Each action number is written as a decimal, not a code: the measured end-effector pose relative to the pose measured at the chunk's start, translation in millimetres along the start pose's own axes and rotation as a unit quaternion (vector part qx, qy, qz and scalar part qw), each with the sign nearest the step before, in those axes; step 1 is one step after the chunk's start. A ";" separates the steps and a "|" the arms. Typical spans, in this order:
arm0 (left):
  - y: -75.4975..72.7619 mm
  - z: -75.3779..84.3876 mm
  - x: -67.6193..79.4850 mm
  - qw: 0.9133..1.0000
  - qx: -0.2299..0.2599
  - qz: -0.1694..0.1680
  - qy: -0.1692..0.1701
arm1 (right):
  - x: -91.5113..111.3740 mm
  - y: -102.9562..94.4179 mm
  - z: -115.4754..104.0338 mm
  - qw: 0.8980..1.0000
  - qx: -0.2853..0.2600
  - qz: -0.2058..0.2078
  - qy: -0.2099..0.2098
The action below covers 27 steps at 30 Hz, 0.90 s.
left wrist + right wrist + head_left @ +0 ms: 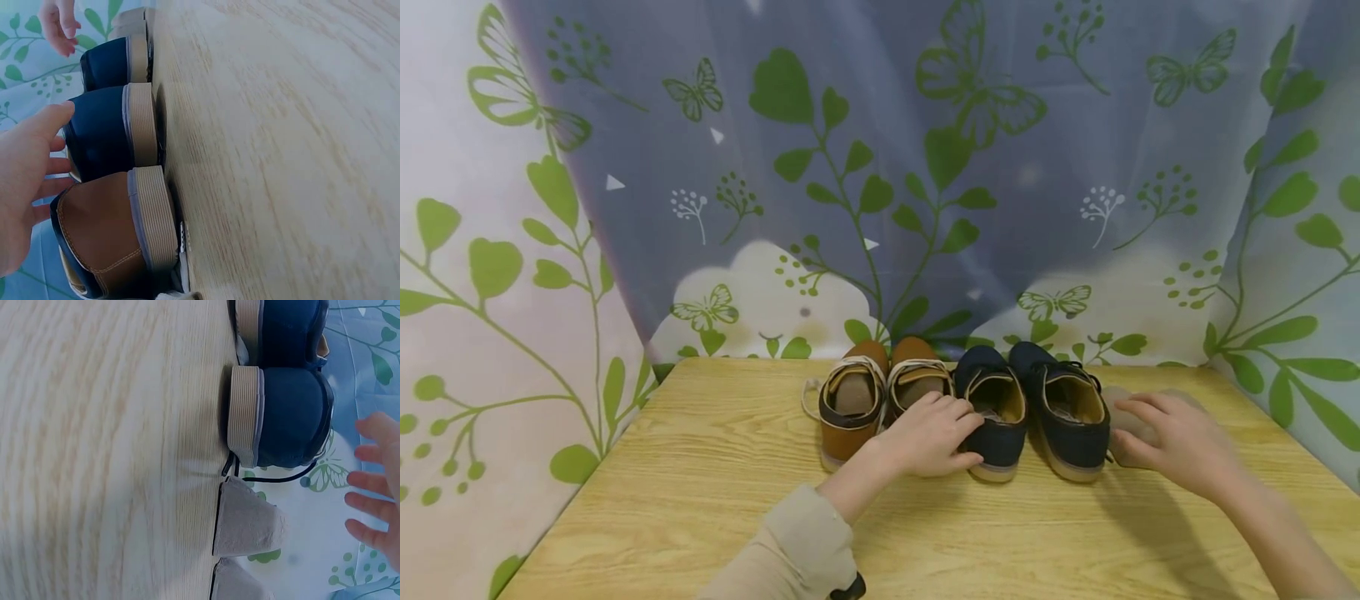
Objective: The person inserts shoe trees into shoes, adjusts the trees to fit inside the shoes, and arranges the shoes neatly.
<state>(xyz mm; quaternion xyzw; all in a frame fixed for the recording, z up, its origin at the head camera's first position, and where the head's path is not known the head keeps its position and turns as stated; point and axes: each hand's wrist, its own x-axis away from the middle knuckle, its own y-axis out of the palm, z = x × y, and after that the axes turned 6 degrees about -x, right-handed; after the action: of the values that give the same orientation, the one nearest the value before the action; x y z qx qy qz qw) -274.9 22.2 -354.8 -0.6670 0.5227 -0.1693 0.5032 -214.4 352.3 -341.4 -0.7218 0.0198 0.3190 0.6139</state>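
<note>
Hovering near the right navy lace-up shoe [1078,450], the right hand [1183,442] has parted fingers; the left hand [928,435], fingers loosely extended, is at the left navy lace-up shoe [1002,450].

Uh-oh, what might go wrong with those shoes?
The left hand is at the left navy shoe, which sits close beside the right brown shoe, so moving one might bump the other. A black lace sticks out beside the right navy shoe, near a grey object, so it might snag if the shoe gets moved.
</note>
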 end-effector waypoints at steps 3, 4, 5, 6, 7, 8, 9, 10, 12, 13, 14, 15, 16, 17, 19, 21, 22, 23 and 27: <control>0.7 -0.2 -0.7 1.000 0.004 -0.011 -0.001 | 1.4 -1.8 2.7 1.000 -0.002 -0.005 0.028; 0.6 -0.3 -0.6 1.000 0.006 -0.013 -0.002 | 1.8 -2.4 3.5 0.999 -0.003 -0.009 0.038; 0.4 -0.5 -0.5 1.000 0.007 -0.016 -0.003 | 2.3 -3.1 4.3 0.999 -0.005 -0.016 0.049; 0.4 -0.6 -0.3 1.000 0.008 -0.018 -0.004 | 2.8 -3.8 4.9 0.998 -0.008 -0.023 0.060; 0.3 -0.7 -0.1 1.000 0.008 -0.019 -0.005 | 3.1 -4.4 5.7 0.997 -0.009 -0.030 0.069; 0.4 -0.7 0.0 1.000 0.007 -0.020 -0.004 | 3.6 -4.9 6.4 0.996 -0.010 -0.035 0.076; 0.4 -0.6 0.2 1.000 0.006 -0.020 -0.004 | 3.9 -5.2 7.2 0.996 -0.010 -0.039 0.082; 0.6 -0.5 0.2 1.000 0.004 -0.021 -0.003 | 4.2 -5.4 7.9 0.995 -0.011 -0.045 0.088; 0.6 -0.4 -0.2 1.000 0.001 -0.022 -0.001 | 4.8 -5.6 9.3 0.994 -0.012 -0.055 0.099; 0.6 -0.2 -0.1 1.000 -0.001 -0.022 0.000 | 5.1 -5.3 9.8 0.993 -0.011 -0.059 0.102; 0.3 0.0 -0.2 1.000 -0.004 -0.022 0.000 | 5.3 -4.8 10.2 0.992 -0.010 -0.063 0.106; 0.1 0.0 -0.1 1.000 -0.005 -0.021 0.000 | 5.5 -4.3 10.5 0.992 -0.010 -0.067 0.111; -0.2 0.0 -0.3 1.000 -0.005 -0.020 0.000 | 5.9 -3.8 10.9 0.991 -0.010 -0.069 0.113; -0.6 -0.1 -0.4 1.000 -0.004 -0.020 -0.001 | 6.1 -3.2 11.3 0.990 -0.010 -0.073 0.117; -0.5 -0.2 -0.5 1.000 -0.002 -0.020 -0.002 | 6.8 -2.0 11.9 0.989 -0.011 -0.078 0.126; -0.4 -0.3 -0.4 1.000 0.003 -0.022 -0.003 | 7.4 -0.5 12.9 0.987 -0.015 -0.081 0.136; -0.2 -0.3 -0.4 1.000 0.004 -0.024 -0.003 | 7.7 0.3 13.5 0.986 -0.016 -0.083 0.141; 0.1 -0.2 -0.4 1.000 0.005 -0.025 -0.002 | 8.0 1.0 14.1 0.985 -0.019 -0.085 0.147; 0.0 -0.2 -0.1 0.999 0.009 -0.032 -0.005 | 9.5 3.7 17.6 0.983 -0.026 -0.086 0.162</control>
<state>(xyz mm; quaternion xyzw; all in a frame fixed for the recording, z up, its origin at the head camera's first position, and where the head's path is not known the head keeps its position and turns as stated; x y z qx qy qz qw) -275.1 22.2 -354.7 -0.6793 0.4975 -0.1867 0.5061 -216.1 370.7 -350.0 -0.7785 0.0488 0.1446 0.6088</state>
